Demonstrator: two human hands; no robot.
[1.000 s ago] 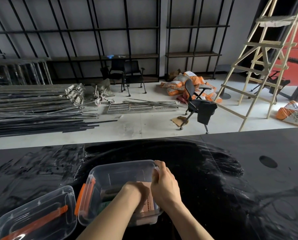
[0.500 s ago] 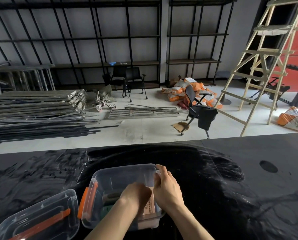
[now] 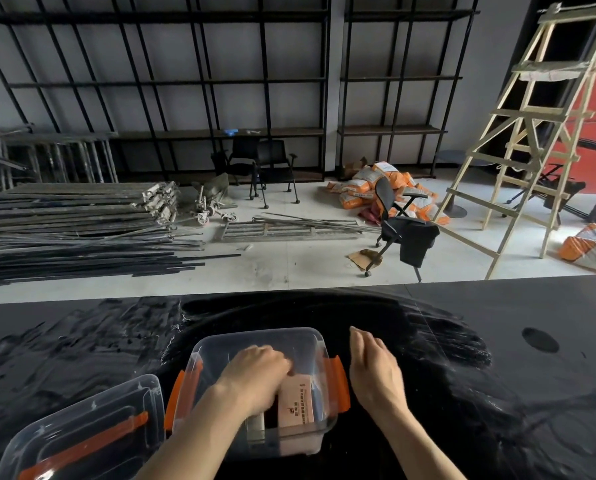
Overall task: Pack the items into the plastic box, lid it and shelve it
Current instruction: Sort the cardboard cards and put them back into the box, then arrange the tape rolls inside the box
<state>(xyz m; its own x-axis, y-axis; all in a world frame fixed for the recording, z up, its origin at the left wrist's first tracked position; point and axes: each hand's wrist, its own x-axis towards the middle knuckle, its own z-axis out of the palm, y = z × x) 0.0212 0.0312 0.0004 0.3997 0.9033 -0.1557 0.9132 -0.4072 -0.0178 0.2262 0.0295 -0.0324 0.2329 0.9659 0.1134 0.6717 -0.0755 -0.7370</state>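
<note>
Left hand (image 3: pixel 255 375) reaching down inside the clear plastic box with orange latches (image 3: pixel 310 344), palm down, fingers curled over a pale printed packet (image 3: pixel 296 398); grip not discernible. Right hand (image 3: pixel 374 367) hovering just beside the box's right latch, fingers loosely spread, empty. Box on the black counter (image 3: pixel 497 393); clear orange-handled lid (image 3: pixel 81 434) just left.

head-worn, forward-down, close over table (image 3: pixel 497 393)

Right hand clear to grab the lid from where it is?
Probably not directly. The right hand hovers right of the plastic box; the lid lies left of it, with the left hand inside the box between.
</note>
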